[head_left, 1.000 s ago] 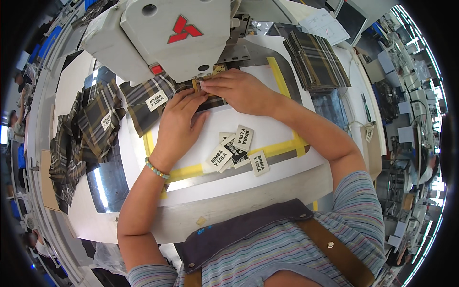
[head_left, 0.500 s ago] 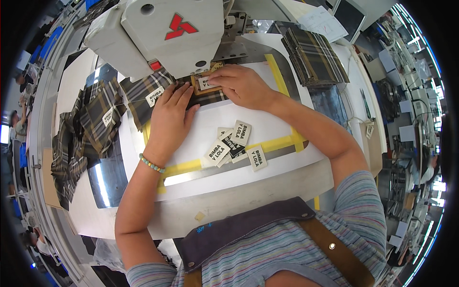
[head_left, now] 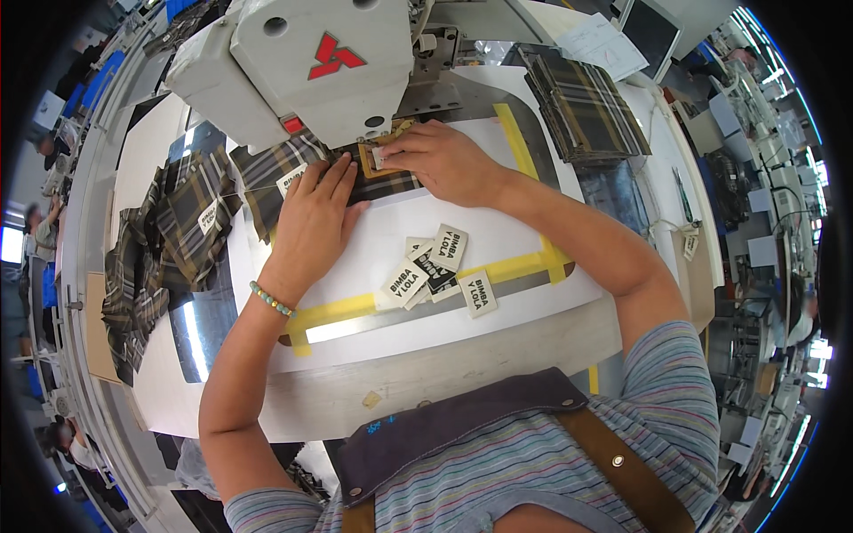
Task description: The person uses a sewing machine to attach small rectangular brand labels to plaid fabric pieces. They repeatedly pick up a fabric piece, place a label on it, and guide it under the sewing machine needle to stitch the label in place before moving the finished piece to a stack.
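Observation:
A dark plaid fabric piece lies under the head of a white sewing machine. My left hand lies flat on the plaid piece, fingers spread toward the needle area. My right hand pinches a small white label inside a tan frame on the fabric, right below the machine head. A loose pile of several white printed labels sits on the white work surface just in front of my hands.
Sewn plaid pieces with labels trail off to the left. A neat stack of plaid pieces stands at the back right. Yellow tape outlines the work surface. Other workstations line the right edge.
Both hands have pushed the plaid piece and label slightly further in under the machine head; the label pile has not moved.

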`<state>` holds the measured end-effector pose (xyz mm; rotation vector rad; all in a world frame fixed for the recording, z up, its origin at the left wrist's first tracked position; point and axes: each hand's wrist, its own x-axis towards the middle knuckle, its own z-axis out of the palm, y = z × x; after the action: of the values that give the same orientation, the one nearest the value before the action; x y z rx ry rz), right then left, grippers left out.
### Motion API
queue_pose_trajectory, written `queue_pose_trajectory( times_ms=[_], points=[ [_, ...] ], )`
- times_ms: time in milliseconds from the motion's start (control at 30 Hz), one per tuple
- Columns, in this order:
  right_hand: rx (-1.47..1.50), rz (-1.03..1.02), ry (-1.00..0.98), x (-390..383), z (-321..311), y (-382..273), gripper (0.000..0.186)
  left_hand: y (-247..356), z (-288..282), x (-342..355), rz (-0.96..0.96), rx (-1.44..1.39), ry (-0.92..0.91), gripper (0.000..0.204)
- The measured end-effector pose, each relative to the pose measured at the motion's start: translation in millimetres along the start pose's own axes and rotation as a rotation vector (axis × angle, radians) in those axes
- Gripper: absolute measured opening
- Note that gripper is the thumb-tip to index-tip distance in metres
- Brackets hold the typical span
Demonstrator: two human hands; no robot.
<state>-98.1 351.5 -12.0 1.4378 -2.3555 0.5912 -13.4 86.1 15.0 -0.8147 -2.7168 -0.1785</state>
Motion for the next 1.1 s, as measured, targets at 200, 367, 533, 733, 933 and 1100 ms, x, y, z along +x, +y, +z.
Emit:
queue_pose_trajectory(
  times_ms=[200,367,533,733,933,1100],
  points=[
    [-0.002,-0.011,0.016,-2.2,0.3,2.7,0.033,-6.3,-5.8,6.4,0.05,-0.026,-0.027,0.052],
    [0.011,-0.034,0.031,-1.7,-0.7,4.3,0.032,-0.5,-10.3,13.3,0.028,-0.037,-0.056,0.051],
    [0.024,-0.03,0.003,-1.6,-1.8,3.4,0.034,-0.1,-11.2,11.4,0.029,-0.054,-0.049,0.05],
    [-0.015,-0.037,-0.018,-0.2,-1.5,4.5,0.035,-1.1,-8.7,10.4,0.023,-0.062,-0.059,0.049],
    [-0.051,-0.07,-0.038,0.9,-5.2,5.1,0.032,-3.3,-9.0,9.5,0.052,-0.058,-0.051,0.049],
    [-0.035,-0.066,-0.049,2.5,-4.6,2.4,0.032,-3.4,-8.6,9.8,0.047,-0.056,-0.063,0.049]
  ],
)
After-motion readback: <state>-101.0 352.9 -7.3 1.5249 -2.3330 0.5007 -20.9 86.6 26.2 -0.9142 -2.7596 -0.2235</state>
